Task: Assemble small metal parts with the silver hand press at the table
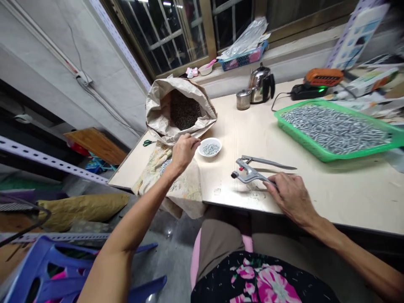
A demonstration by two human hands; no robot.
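Note:
My right hand (292, 197) is closed around the lower handle of grey long-handled pliers (252, 173), which rest over the table's front part with jaws to the left and handles spread apart. A red bit and a black tip show at the jaws. My left hand (184, 151) is pinched closed at the left rim of a small white bowl (217, 152); whatever its fingers hold is too small to make out. Small silvery metal pins (211, 148) lie in the bowl. Under my left forearm, a stained cloth (189, 185) hangs over the table edge, with more silvery pieces on it.
An open sack (151, 110) of small dark pieces stands behind my left hand. A green tray (331, 158) piled with silvery pins is at right. Behind are a metal kettle (260, 84), a lidded tin (243, 101) and an orange battery (323, 77). Green-handled scissors (147, 143) lie left.

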